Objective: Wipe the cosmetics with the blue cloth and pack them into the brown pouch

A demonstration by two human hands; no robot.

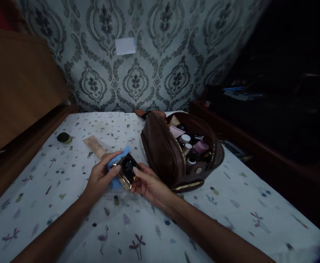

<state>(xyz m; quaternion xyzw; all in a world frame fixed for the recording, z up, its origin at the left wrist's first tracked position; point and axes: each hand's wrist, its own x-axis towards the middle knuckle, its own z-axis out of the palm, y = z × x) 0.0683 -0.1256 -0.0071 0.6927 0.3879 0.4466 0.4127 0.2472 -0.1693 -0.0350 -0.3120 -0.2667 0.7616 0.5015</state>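
Above the bed, my left hand point(101, 176) is closed around a light blue cloth point(125, 151), with its thumb on the edge of a black and gold makeup compact point(129, 167). My right hand point(150, 183) grips the same compact from the right, thumb on its black face with small pale print. Part of the cloth lies behind and under the compact. Just beyond my left hand rests a beige cosmetic tube point(94, 145). Right of my hands stands a brown toiletry bag point(164, 153), unzipped, showing several bottles and tubes inside.
A small round dark-lidded jar point(63, 137) sits at the left on the patterned bedsheet point(105, 233). Patterned wallpaper point(135, 80) with a white plate point(125, 46) backs the bed. A brown panel point(19, 80) rises at left; dark wooden edging point(231, 135) runs along the right.
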